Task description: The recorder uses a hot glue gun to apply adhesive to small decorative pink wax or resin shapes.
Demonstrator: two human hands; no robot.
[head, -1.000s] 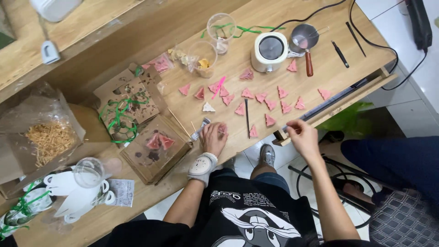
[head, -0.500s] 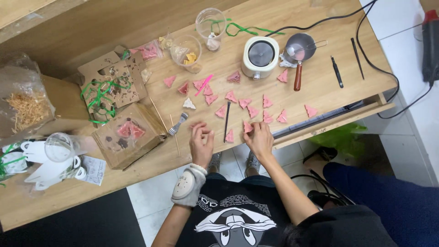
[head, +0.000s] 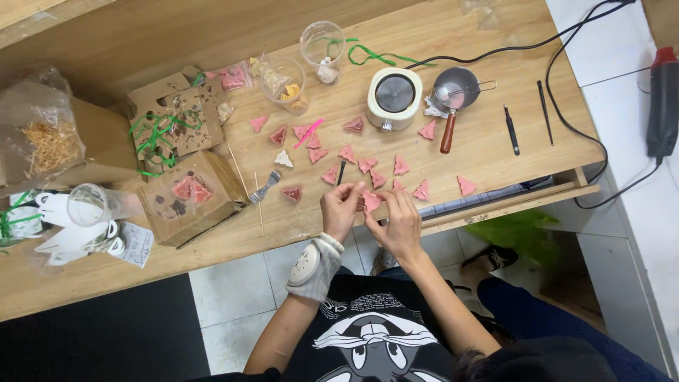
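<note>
My left hand [head: 341,210] and my right hand [head: 397,219] meet at the near edge of the wooden table [head: 297,226]. Together they pinch one pink triangular piece [head: 370,201] between their fingertips. A padded wrist wrap [head: 311,263] covers my left wrist. Several more pink triangular pieces [head: 367,165] lie scattered on the wood just beyond my hands, along with one white triangular piece [head: 283,159]. A short dark stick [head: 341,171] lies among them.
A small white round heater [head: 394,98] with a cord sits beside a little pan with a wooden handle [head: 451,99]. Two black tools [head: 511,130] lie at right. Cardboard boxes [head: 189,194], clear cups [head: 287,85], a metal clip [head: 264,187] and thin skewers [head: 259,205] are left.
My hands have come together at the table's near edge and now hold one pink piece between them. A second ago my right hand was off to the right, by the drawer.
</note>
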